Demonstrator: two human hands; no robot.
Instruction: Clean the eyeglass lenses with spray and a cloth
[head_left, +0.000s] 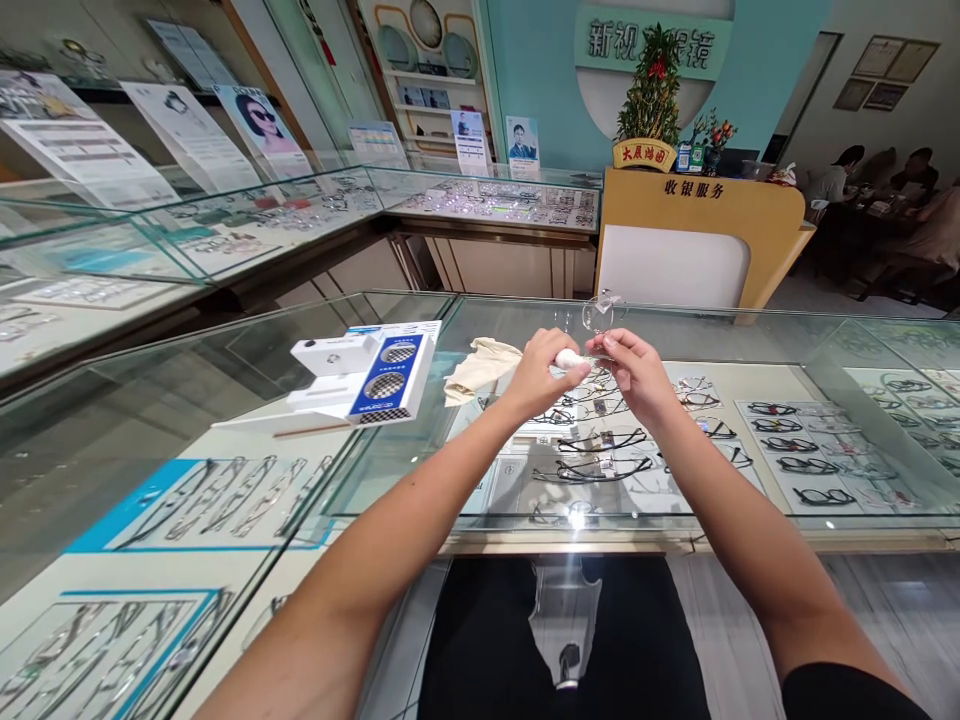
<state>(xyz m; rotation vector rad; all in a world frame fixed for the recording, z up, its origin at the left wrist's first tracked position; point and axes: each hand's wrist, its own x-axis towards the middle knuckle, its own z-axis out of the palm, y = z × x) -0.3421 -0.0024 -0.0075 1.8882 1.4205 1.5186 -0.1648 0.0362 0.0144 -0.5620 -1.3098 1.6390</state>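
Above the glass counter, my left hand (538, 375) is closed around a small white object with a rounded end (571, 359), which looks like a little bottle. My right hand (636, 372) pinches a pair of eyeglasses (598, 316) with thin frames and clear lenses, held up in front of the fingers. The two hands almost meet, and the white object points toward the right fingertips. Just left of my left hand, a crumpled beige cloth (482, 369) lies on the glass. The fingers hide part of the eyeglasses.
A white and blue box (386, 380), with white packaging beside it, stands on the counter to the left. Rows of eyeglass frames (600, 468) lie under the glass top (517, 330). Beyond are more display cases and a yellow cashier desk (701, 210). People sit at the far right.
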